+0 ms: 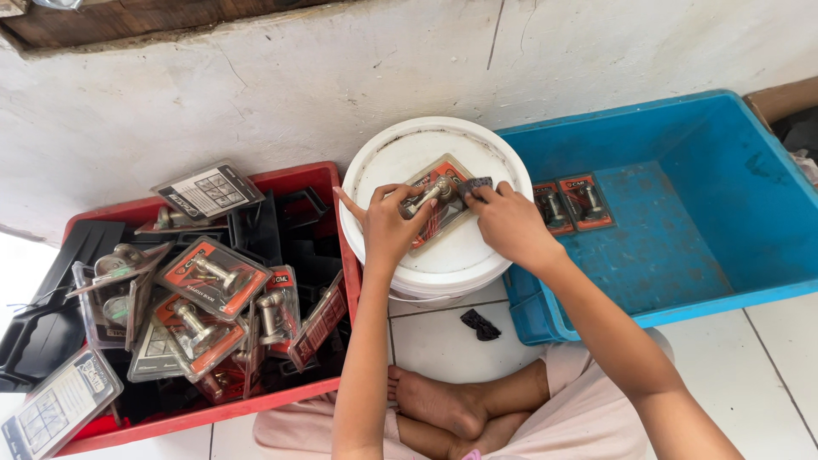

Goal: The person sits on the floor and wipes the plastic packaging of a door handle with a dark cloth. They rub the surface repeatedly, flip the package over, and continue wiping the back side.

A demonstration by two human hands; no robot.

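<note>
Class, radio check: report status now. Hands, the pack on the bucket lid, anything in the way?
Both hands, left and right, on the blister pack, flat on the white bucket lid. Right fingers pinch a small dark piece. Nothing in the way.

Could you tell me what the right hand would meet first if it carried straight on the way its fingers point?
The right hand points left across the bucket lid. It already touches the blister pack there; going on, it would probably meet the left hand's fingers on that pack, though depth is hard to judge.

Single head camera, looking steeply down, close over lap.
</note>
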